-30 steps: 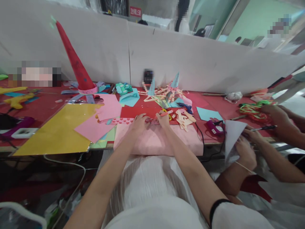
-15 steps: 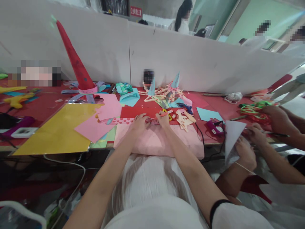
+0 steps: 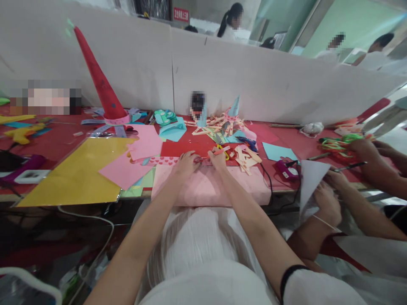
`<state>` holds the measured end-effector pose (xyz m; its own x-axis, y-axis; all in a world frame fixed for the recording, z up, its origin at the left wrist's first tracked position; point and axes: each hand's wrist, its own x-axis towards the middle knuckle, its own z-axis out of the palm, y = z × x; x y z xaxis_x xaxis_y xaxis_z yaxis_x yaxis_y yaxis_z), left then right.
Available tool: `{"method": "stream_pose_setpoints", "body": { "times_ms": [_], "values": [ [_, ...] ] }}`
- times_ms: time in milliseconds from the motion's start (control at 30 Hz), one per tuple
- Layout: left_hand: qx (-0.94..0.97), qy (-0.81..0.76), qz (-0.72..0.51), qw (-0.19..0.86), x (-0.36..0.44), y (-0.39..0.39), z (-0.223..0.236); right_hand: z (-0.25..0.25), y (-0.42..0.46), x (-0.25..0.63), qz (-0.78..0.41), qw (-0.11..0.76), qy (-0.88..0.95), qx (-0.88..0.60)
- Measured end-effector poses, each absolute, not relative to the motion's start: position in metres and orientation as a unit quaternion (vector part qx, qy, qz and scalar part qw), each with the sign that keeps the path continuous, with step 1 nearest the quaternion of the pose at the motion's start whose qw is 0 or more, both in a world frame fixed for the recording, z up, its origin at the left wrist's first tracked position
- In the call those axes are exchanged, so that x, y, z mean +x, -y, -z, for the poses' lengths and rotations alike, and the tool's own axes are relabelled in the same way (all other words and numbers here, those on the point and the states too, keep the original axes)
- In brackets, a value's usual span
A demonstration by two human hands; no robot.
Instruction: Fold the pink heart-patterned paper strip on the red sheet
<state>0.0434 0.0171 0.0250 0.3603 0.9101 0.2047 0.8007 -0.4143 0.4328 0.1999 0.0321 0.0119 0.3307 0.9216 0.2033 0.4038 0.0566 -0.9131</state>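
A pale paper strip with pink hearts (image 3: 164, 160) lies across the near part of the table, along the edge of a red sheet (image 3: 178, 148). My left hand (image 3: 187, 163) lies on the strip's right part, fingers spread and slightly bent, pressing it down. In my right hand (image 3: 218, 160) is a slim red-orange pen (image 3: 225, 150), pinched in a writing grip with its tip low over the strip; the tip is too small to make out. Under both wrists is a pink padded cover (image 3: 206, 188). Yellow-handled scissors (image 3: 226, 155) lie just beyond my right hand.
A red cone (image 3: 98, 76) stands back left, behind a yellow sheet (image 3: 79, 178). Small wooden sticks (image 3: 246, 159) lie right of my hand, near a purple power strip (image 3: 286, 170). At right, a person's hands (image 3: 329, 199) hold a white paper cone (image 3: 311, 180).
My hands stay almost in place. On the right, the neighbour's hand with a pen has shifted slightly left and up, and people beyond the partition have moved.
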Motion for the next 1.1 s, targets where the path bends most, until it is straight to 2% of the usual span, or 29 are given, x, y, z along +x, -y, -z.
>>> {"method": "stream_pose_setpoints", "body": {
  "times_ms": [200, 433, 633, 833, 1100],
  "values": [
    [0.813, -0.523, -0.221, 0.128, 0.0429, -0.0189, -0.0206, -0.0077, -0.0344, 0.2011, -0.273, 0.519, 0.506, -0.632],
    [0.818, -0.516, -0.22, 0.125, 0.0429, -0.0184, -0.0214, -0.0082, -0.0349, 0.202, -0.239, 0.494, 0.535, -0.642],
    [0.815, -0.52, -0.222, 0.128, 0.0425, -0.0199, -0.0201, -0.0152, -0.0287, 0.1976, -0.299, 0.517, 0.506, -0.622],
    [0.817, -0.512, -0.232, 0.126, 0.0425, -0.0192, -0.0192, -0.0135, -0.0307, 0.1987, -0.264, 0.511, 0.523, -0.629],
    [0.811, -0.512, -0.252, 0.13, 0.0426, -0.0186, -0.0186, -0.0125, -0.0317, 0.1993, -0.284, 0.511, 0.519, -0.623]
  ]
}}
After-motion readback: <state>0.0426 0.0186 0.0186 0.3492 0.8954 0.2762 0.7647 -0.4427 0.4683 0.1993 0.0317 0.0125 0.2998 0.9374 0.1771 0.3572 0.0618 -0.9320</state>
